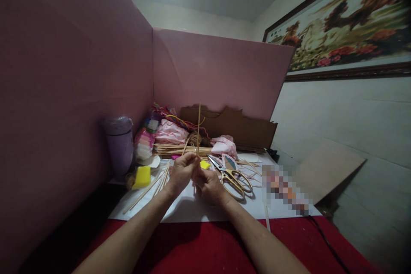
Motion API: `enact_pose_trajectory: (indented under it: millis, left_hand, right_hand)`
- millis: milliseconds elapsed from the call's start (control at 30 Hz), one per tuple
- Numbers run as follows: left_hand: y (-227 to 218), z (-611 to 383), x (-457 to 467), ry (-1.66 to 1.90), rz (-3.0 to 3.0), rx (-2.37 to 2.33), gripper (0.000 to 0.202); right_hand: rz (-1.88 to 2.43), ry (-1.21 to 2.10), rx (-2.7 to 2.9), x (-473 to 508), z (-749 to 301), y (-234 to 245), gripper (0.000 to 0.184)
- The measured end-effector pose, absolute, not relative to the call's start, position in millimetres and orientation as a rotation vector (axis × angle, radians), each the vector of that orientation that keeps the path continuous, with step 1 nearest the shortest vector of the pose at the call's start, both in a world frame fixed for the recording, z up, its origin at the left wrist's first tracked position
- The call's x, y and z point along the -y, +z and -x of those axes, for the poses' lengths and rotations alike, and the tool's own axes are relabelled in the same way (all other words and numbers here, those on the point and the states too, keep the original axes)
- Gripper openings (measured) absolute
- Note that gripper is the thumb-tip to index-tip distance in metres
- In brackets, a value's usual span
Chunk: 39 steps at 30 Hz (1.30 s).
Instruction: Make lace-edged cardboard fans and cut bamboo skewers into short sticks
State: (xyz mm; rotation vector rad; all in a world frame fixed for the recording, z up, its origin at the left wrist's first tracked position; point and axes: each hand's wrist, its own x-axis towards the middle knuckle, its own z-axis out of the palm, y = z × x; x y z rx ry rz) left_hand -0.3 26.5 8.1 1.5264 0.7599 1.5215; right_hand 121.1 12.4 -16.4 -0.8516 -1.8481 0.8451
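Note:
Thin bamboo sticks (198, 126) stand upright between my two hands, one rising well above the others. My left hand (182, 174) is closed, its thumb and fingertips pinching the sticks. Pressed close against it on the right, my right hand (209, 185) is also closed around their lower part; its fingertips are partly hidden. Gold-handled scissors (233, 182) lie just right of my right hand, blades pointing away. Several loose sticks (154, 188) rest on the white sheet (183, 209) left of my left hand.
A purple tumbler (120, 147) and a yellow block (141, 177) stand at left. Behind are a stick bundle (167, 150), pink-patterned cloth (171, 132), coloured cords (170, 115) and torn cardboard (257, 132). Pink panels (218, 72) enclose the left and back. A red cloth (186, 244) covers the front.

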Motion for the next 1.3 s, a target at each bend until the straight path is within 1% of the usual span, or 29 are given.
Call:
enact_pose_trajectory:
  millis: [200, 400, 567, 867, 1067, 1300]
  left_hand:
    - [8.8, -0.4, -26.3, 1.533, -1.523, -0.76, 0.02]
    - [9.0, -0.2, -24.7, 1.526, -1.52, -0.785, 0.023]
    - [8.3, 0.4, -25.3, 1.534, -1.54, -0.78, 0.022]
    - [9.1, -0.1, -24.9, 1.542, -1.559, -0.772, 0.02]
    - [11.2, -1.0, -23.0, 1.538, -1.53, -0.771, 0.02]
    - [8.6, -0.1, -25.0, 1.538, -1.579, -0.785, 0.02]
  right_hand:
    - [0.849, 0.76, 1.882, -14.6, -122.3, -17.9, 0.018]
    - [0.862, 0.725, 1.888, -16.7, -122.2, -20.7, 0.019]
    - [0.846, 0.696, 1.89, -15.2, -122.0, -19.9, 0.014]
    - [0.871, 0.69, 1.893, -16.7, -122.6, -21.2, 0.019]
    - [0.877, 0.695, 1.906, -16.9, -122.9, -21.0, 0.017]
    - [0.866, 0.67, 1.909, -16.3, -122.7, -20.5, 0.019]
